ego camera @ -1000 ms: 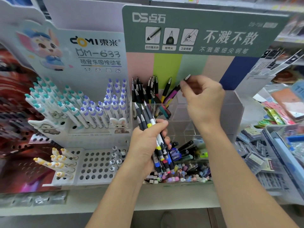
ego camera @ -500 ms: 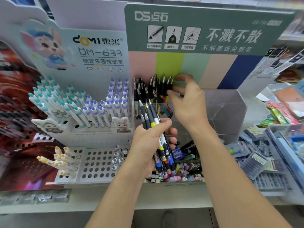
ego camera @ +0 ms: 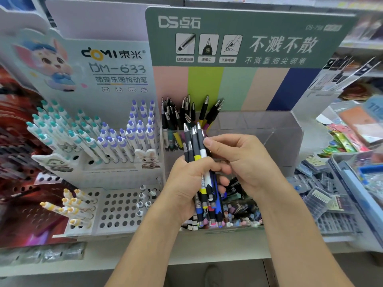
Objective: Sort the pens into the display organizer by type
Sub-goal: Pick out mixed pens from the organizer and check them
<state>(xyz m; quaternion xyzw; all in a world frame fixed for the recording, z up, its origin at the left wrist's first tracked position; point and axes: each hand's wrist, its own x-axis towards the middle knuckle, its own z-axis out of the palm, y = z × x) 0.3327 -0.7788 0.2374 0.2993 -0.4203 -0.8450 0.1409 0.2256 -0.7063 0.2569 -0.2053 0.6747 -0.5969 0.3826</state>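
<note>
My left hand (ego camera: 186,183) grips a bundle of pens (ego camera: 195,146), dark grey with silver tips and yellow, blue or red bands, upright in front of the clear acrylic display organizer (ego camera: 269,129). My right hand (ego camera: 246,162) is at the top of the bundle. Its thumb lies on one pen's grey barrel and its curled fingers sit behind, pinching that pen. Several black pens (ego camera: 186,114) stand in the organizer's back left compartments. The compartments to their right hold nothing.
A white Domi display (ego camera: 93,141) at left holds teal, purple and yellow click pens in a perforated rack. Loose pens and small caps (ego camera: 238,216) fill the organizer's front tray. Boxed refills and packets (ego camera: 331,199) crowd the shelf at right.
My right hand let go of a pen in the back compartments and came down to the bundle, where it now pinches a pen. The left hand holds the bundle steady.
</note>
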